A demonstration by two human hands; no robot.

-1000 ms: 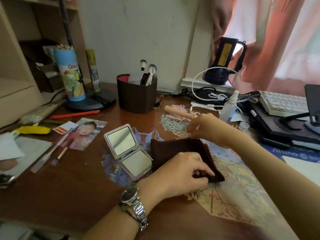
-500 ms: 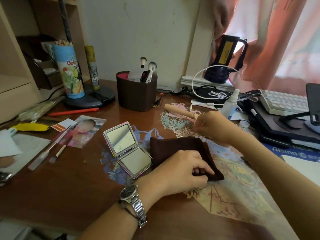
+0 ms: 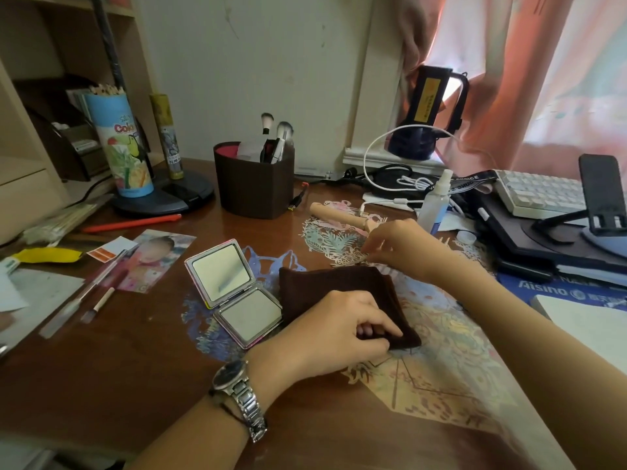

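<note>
A folded dark brown cloth (image 3: 325,290) lies on the wooden desk (image 3: 135,361) in the middle of the head view. My left hand (image 3: 339,334), with a metal watch on its wrist, pinches the cloth's near right corner between thumb and curled fingers. My right hand (image 3: 397,245) is just beyond the cloth's far edge, its fingertips at a pale cut-paper piece (image 3: 332,242); whether it grips the paper is unclear. An open compact mirror (image 3: 234,290) lies immediately left of the cloth.
A brown brush holder (image 3: 254,184) stands behind. A lamp base (image 3: 169,198), pencil tube (image 3: 122,147), red pen (image 3: 132,222) and photo (image 3: 152,262) are at the left. A spray bottle (image 3: 436,201), cables, keyboard (image 3: 539,195) and phone stand (image 3: 600,198) crowd the right.
My right hand has slid a little toward me and to the right, its fingers now spread at the cut paper. My left hand keeps its pinch on the cloth corner.
</note>
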